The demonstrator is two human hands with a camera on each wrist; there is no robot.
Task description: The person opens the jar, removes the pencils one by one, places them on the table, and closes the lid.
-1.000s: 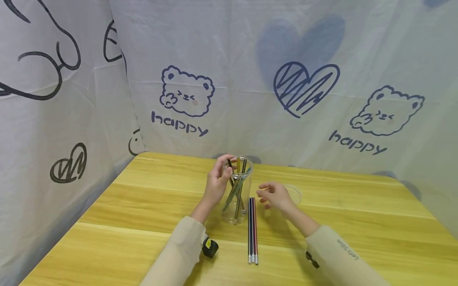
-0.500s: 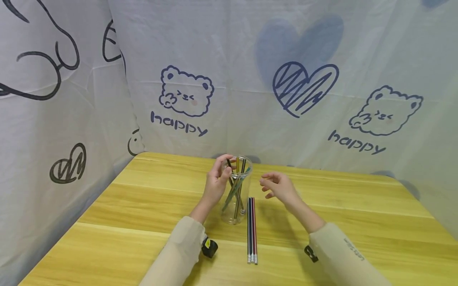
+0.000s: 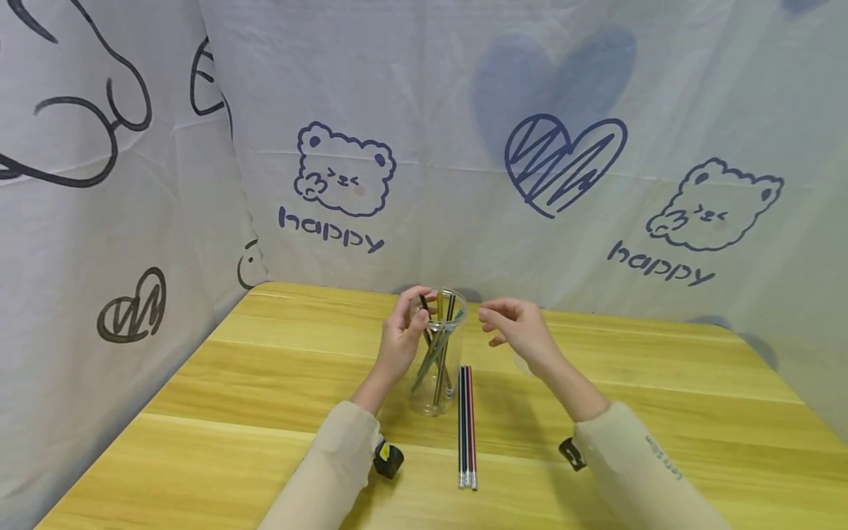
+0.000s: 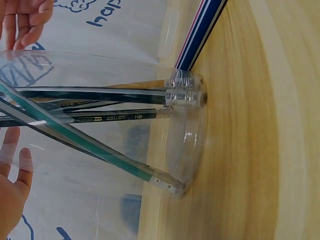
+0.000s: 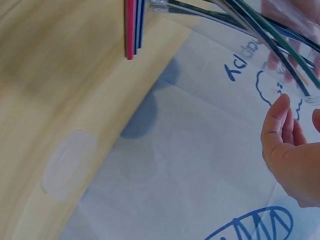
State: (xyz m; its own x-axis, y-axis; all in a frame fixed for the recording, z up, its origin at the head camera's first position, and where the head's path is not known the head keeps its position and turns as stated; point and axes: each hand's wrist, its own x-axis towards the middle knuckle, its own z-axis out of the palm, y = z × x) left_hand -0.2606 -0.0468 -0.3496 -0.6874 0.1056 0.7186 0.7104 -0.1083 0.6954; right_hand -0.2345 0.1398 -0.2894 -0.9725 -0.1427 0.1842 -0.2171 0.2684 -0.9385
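A tall clear jar stands upright on the table. Inside it several green, dark and yellow-brown pencils lean across one another, with their metal eraser ends at the bottom. My left hand holds the jar from its left side, thumb and fingers around it near the rim. To the right of the rim, my right hand is raised with fingers loosely bent and nothing between them. Three pencils, dark and red, lie side by side in front of the jar, eraser ends toward me.
A clear round lid lies flat on the table, mostly hidden behind my right forearm in the head view. The wood-grain table ends at a white printed curtain at the back and left.
My right hand has risen from beside the lying pencils to the height of the jar's rim. My left hand keeps holding the jar, and the pencils have not moved.
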